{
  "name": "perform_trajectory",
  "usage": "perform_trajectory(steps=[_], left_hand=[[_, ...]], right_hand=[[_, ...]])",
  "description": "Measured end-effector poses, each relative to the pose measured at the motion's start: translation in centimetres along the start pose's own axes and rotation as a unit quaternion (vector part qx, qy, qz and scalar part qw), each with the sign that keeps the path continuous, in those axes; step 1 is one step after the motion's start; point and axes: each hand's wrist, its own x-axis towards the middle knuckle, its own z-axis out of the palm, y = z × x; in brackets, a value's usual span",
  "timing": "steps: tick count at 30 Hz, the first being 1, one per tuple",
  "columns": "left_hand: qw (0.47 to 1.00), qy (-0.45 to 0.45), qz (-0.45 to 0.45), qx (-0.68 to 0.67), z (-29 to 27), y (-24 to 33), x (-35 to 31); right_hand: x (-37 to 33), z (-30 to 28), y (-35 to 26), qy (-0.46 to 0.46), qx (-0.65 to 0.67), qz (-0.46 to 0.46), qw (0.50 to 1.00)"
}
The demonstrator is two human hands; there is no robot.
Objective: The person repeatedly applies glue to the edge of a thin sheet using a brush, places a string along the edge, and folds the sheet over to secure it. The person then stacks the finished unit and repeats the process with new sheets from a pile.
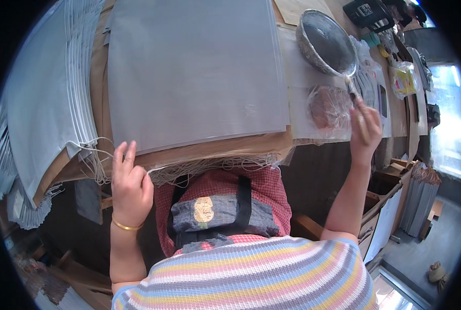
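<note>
My right hand (366,132) is closed round the handle of a brush (351,87), whose head is at the near rim of a round, paste-smeared bowl (326,44). My left hand (131,186) is by the table's front edge at the near left corner of a stack of large grey sheets (197,72). Two of its fingers are stretched up and apart. White cord (102,151) shows on both sides of this hand; I cannot tell whether the hand touches it. More cords (204,168) hang in a tangle under the stack's front edge.
Another pile of grey sheets (44,98) with folded edges stands at the left. A clear plastic-wrapped bundle (329,107) lies below the bowl. At the far right are a black container (367,14) and a plastic bag (403,80). An open wooden drawer (383,186) is beside my right arm.
</note>
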Motion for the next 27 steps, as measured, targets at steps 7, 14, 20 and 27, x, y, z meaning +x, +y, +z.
perform_trajectory(steps=[7, 14, 20, 27], left_hand=[[0.755, -0.151, -0.081, -0.633, -6.0, 2.7, -1.4], [0.732, -0.076, 0.069, -0.674, -8.6, 1.3, -2.3], [0.935, 0.115, -0.147, -0.303, -11.4, -4.3, -5.0], [0.953, 0.103, -0.205, -0.196, -2.8, -7.9, 0.9]], right_hand=[[-3.7, -0.9, -2.1, -0.081, -0.126, -0.124, 0.981], [-11.4, 4.6, -15.6, -0.421, 0.427, -0.138, 0.788], [-4.8, -2.6, -10.4, -0.346, 0.461, -0.011, 0.817], [-0.2, 5.9, -9.0, -0.307, 0.31, 0.155, 0.887]])
